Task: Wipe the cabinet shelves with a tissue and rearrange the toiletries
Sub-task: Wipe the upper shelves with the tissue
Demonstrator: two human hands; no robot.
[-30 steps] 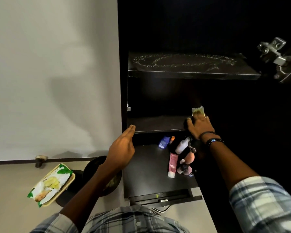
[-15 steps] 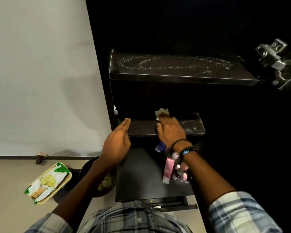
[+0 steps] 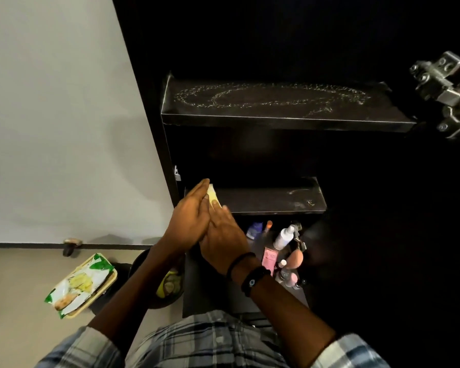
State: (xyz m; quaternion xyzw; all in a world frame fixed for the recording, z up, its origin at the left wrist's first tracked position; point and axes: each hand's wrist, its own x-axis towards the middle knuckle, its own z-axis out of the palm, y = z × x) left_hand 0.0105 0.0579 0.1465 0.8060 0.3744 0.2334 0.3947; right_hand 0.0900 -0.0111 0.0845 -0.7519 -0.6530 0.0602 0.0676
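Observation:
A dark open cabinet has an upper shelf (image 3: 276, 120) marked with pale wipe streaks and a lower shelf (image 3: 271, 203). My right hand (image 3: 223, 243) presses a pale yellowish tissue (image 3: 214, 197) against the left end of the lower shelf. My left hand (image 3: 190, 216) lies flat against the right hand and the tissue at the shelf's left front corner. Below the lower shelf stands a cluster of toiletries: a white spray bottle (image 3: 284, 236), a pink tube (image 3: 269, 257), a blue container (image 3: 254, 229) and a peach sponge (image 3: 295, 258).
A metal hinge (image 3: 444, 88) juts out at the upper right. On the floor at the left lie a green-and-white wipes pack (image 3: 77, 285) on a tray and a dark bowl (image 3: 168, 285). A white wall (image 3: 64, 115) runs along the cabinet's left side.
My right hand slid the tissue leftward along the lower shelf, from its right end to its left end. My left hand stayed at the left corner and now touches the right hand.

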